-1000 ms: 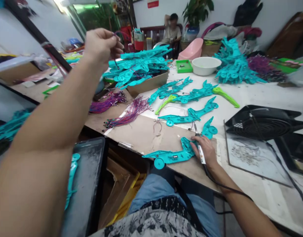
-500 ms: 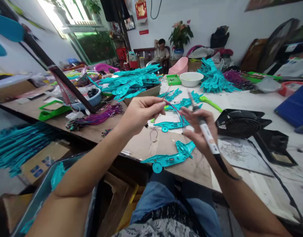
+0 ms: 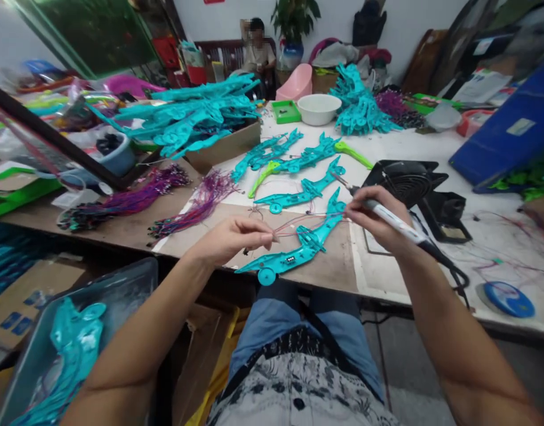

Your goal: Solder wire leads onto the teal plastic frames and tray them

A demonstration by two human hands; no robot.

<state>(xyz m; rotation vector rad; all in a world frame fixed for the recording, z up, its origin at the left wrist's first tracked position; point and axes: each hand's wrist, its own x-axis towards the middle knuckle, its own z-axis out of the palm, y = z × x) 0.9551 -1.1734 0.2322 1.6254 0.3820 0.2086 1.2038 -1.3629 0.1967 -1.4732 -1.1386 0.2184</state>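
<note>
Lower now, our left hand (image 3: pixel 229 239) and right hand (image 3: pixel 373 219) each pinch an end of the wire (image 3: pixel 307 219), taut above the teal toy shell (image 3: pixel 298 253). We judge the soldering iron (image 3: pixel 389 216), clamped in the right hand, could singe it.

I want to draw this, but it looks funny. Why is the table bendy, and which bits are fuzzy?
Head view: the wide lens bows the table edge and stretches both arms toward the bottom corners. Head view: the left hand pinching thin wires and the right hand gripping the soldering iron look sharp. Head view: the green tray far left and blue box far right are smeared.
</note>
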